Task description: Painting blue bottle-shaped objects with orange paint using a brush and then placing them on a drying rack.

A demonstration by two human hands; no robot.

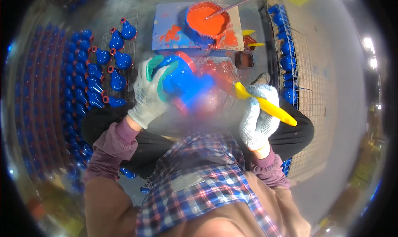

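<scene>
Fingers of the left hand (150, 92), in a white knit glove with green coating, curl around a blue vase-like piece (182, 84) and clamp it from its left side; the piece is blurred, with a red-orange rim showing at its upper and lower ends. The right hand (257, 117), in a white knit glove, closes its fingers in a fist around the yellow handle of a brush (265, 104), whose head points toward the blue piece from just to its right. Beyond the piece, farther from the person, stands a blue bucket (206, 20) of orange paint with a thin stick leaning in it, on a paint-smeared board (166, 27). Left of the piece, blue pear-shaped pieces with red rims (117, 59) lie on a wire rack, and more blue ones (286, 46) line a wire rack to its right.
</scene>
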